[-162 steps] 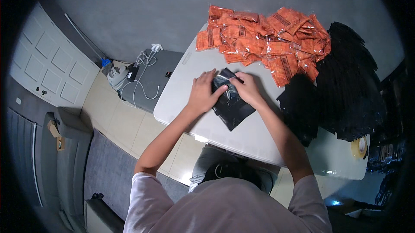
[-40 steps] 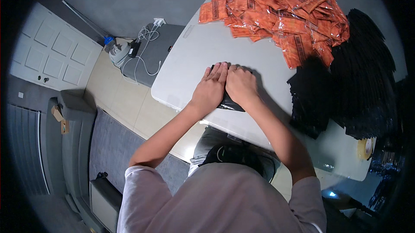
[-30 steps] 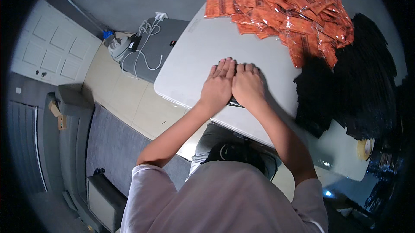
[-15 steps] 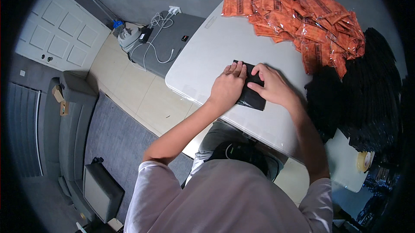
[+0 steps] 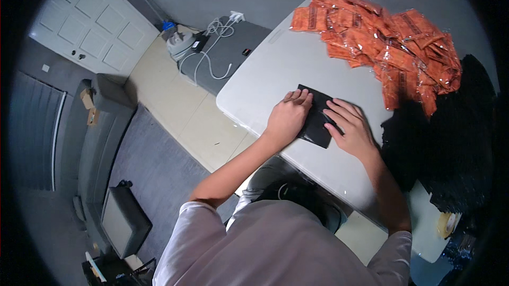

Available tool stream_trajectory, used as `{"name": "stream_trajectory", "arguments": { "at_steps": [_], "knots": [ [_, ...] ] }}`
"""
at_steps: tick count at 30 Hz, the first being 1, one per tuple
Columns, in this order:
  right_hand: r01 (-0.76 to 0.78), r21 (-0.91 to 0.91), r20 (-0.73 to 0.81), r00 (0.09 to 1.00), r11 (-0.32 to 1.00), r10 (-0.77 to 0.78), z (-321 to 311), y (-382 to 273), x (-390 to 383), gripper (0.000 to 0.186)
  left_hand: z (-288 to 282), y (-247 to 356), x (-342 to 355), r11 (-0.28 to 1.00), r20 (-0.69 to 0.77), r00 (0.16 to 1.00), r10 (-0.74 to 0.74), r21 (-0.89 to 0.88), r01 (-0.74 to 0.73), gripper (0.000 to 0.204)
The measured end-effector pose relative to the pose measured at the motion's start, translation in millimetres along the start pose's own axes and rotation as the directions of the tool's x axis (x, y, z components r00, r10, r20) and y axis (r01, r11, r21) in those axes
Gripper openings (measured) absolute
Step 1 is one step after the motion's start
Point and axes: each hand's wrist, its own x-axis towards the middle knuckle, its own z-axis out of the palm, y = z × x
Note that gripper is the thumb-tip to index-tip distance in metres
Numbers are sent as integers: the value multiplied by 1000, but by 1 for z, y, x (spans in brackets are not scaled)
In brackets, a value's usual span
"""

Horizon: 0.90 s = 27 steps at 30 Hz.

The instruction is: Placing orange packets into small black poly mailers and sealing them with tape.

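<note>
On the white table (image 5: 260, 87), close to its near edge, lies a flat, shiny black plastic packet (image 5: 317, 126). My left hand (image 5: 288, 117) rests along its left side, fingers stretched and lying flat on the packet. The fingers of my right hand (image 5: 351, 131) are spread over the right side, with the thumb apart and touching the black surface. Neither hand is closed round anything. Parts of the packet's two long edges are hidden beneath my hands.
Clear-wrapped orange packets (image 5: 389, 47) are heaped on the far right of the table. Beside them, a tall pile of black bags (image 5: 445, 148) spreads along the right. A yellowish tape roll (image 5: 448, 224) sits lower right. White cables (image 5: 205, 59) lie on a grey surface beyond the table's left.
My right hand has gone from curled fingers to spread fingers lying on the packet. My left hand stays on its left side. The whole view has shifted slightly.
</note>
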Motion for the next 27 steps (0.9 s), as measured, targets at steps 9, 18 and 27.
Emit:
{"name": "stream_trajectory", "arguments": {
  "at_steps": [9,18,27],
  "knots": [
    [-79,125,-19,996,989,82,-2,3,0,45,-57,-4,-92,463,-266,504,-822,-827,319,19],
    [18,52,-31,999,998,-16,1,3,0,41,-28,-41,-177,-235,335,203,-920,-886,400,36],
    [-45,149,-10,999,988,47,-3,-2,0,38,-24,-47,-143,-94,205,194,-959,-879,467,28]
  ]
}}
